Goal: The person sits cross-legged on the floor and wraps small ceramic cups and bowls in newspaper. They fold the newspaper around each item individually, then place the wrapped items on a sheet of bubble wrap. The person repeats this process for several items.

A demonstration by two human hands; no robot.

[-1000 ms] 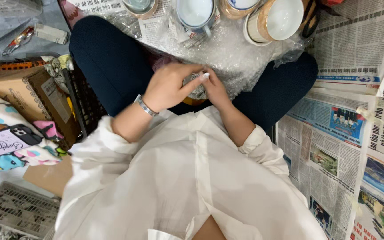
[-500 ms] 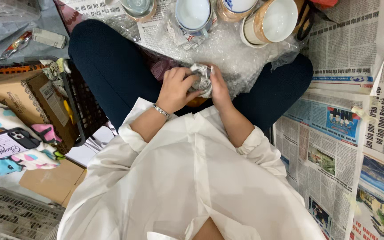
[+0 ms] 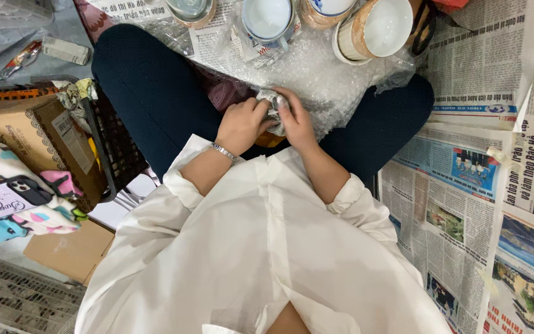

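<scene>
Both hands meet in the person's lap, curled around a small bundle wrapped in bubble wrap (image 3: 273, 106): the left hand (image 3: 242, 125) grips it from the left with bent fingers, a silver bracelet (image 3: 224, 151) on its wrist, and the right hand (image 3: 296, 120) closes over it from the right, fingertips pressed on the wrap. What lies inside the bundle is hidden. It sits between the crossed legs in dark trousers, at the near edge of a large sheet of bubble wrap (image 3: 335, 74) spread over the floor ahead. On that sheet, along the top of the view, stands a row of ceramic cups: a white cup with a tan outer wall (image 3: 378, 28), tipped toward the camera and showing a bare white inside; a blue-and-white cup (image 3: 268, 18), upright, its pale inside also bare; a smaller glass-like cup (image 3: 190, 9) to the left, and another cup (image 3: 326, 9) cut off by the frame, whose contents cannot be told. Newspaper sheets (image 3: 465, 179) cover the floor on the right. On the left, a black mesh basket (image 3: 115, 145) holds a brown cardboard box (image 3: 32, 133), and a phone in a patterned case (image 3: 4, 198) lies on colourful fabric.
</scene>
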